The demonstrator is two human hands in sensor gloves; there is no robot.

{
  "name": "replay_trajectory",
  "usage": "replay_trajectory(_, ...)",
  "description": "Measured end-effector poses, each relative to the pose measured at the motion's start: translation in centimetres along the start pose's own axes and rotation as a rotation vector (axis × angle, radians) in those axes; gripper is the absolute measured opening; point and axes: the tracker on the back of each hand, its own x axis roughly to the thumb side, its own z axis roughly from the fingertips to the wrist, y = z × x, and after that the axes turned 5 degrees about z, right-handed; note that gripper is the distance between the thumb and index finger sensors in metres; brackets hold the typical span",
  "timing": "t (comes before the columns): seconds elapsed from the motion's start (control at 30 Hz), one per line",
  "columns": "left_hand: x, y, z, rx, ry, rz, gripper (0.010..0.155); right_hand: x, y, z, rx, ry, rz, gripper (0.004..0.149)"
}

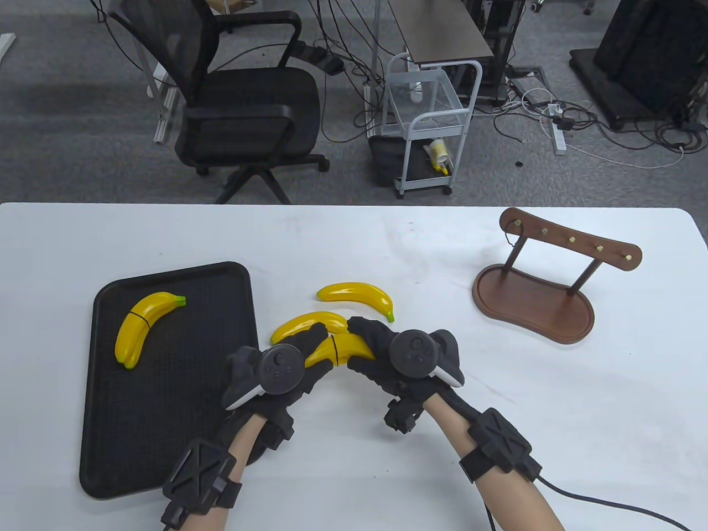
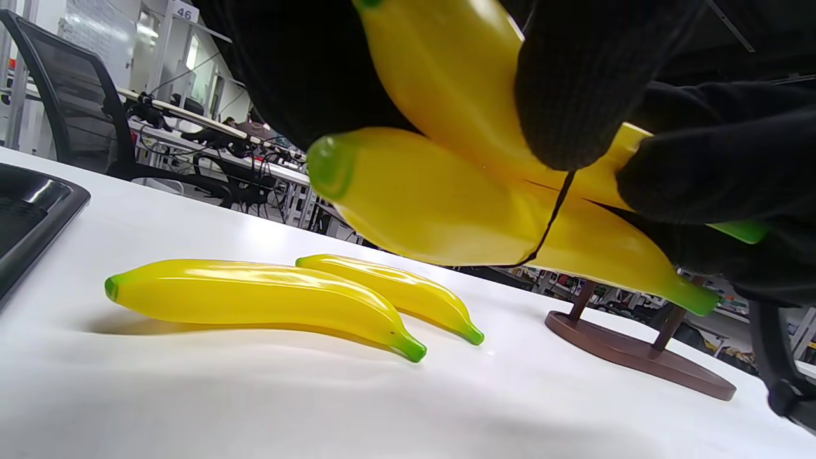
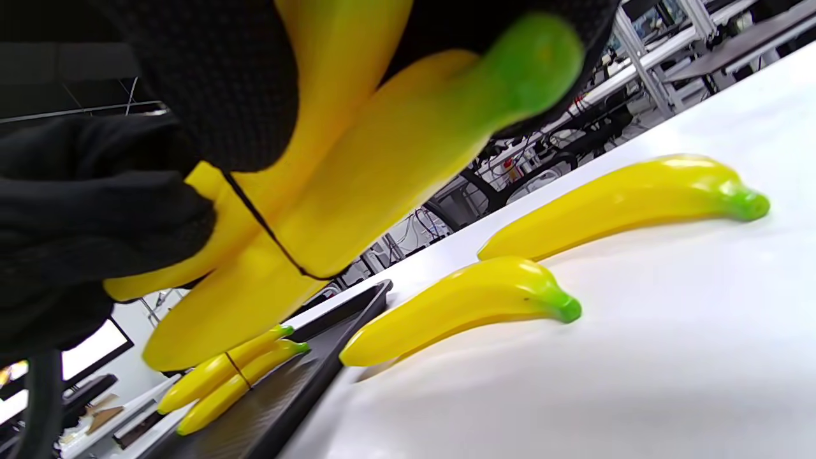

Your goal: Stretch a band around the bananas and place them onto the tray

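Both gloved hands hold a pair of yellow bananas (image 1: 338, 354) just above the table, right of the black tray (image 1: 166, 420). A thin black band (image 2: 553, 220) circles the pair at its middle. My left hand (image 1: 310, 345) grips the pair's left end and my right hand (image 1: 365, 343) grips its right end. In the right wrist view the band (image 3: 268, 237) crosses both held bananas (image 3: 344, 210). Another banded pair (image 1: 142, 326) lies on the tray's far part. Two loose bananas (image 1: 357, 296) (image 1: 304, 325) lie on the table just beyond the hands.
A wooden hook stand (image 1: 545, 287) sits at the right of the white table (image 1: 498, 442). The tray's raised rim (image 2: 38, 204) is close to the left of the hands. An office chair (image 1: 243, 99) and a white cart (image 1: 428, 121) stand beyond the far edge.
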Motion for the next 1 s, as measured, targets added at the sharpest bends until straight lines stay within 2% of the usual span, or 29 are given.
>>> replay_trajectory(0.23, -0.8, 0.2, -0.1, 0.009, 0.035, 0.001, 0.066, -0.9, -0.3, -0.1, 0.025, 0.012, -0.114, 0.071)
replay_trajectory(0.5, -2.4, 1.5, -0.1, 0.065, 0.095, -0.011, 0.065, -2.2, -1.4, 0.0, -0.012, 0.045, -0.180, 0.070)
replay_trajectory(0.7, -4.8, 2.9, -0.2, 0.105, 0.176, 0.021, 0.065, -3.4, -2.4, 0.1, -0.045, 0.074, -0.212, 0.070)
replay_trajectory(1.0, -10.8, 5.9, 0.7, 0.196, 0.364, 0.029, 0.065, -4.7, -3.4, 0.3, -0.082, 0.102, -0.237, 0.069)
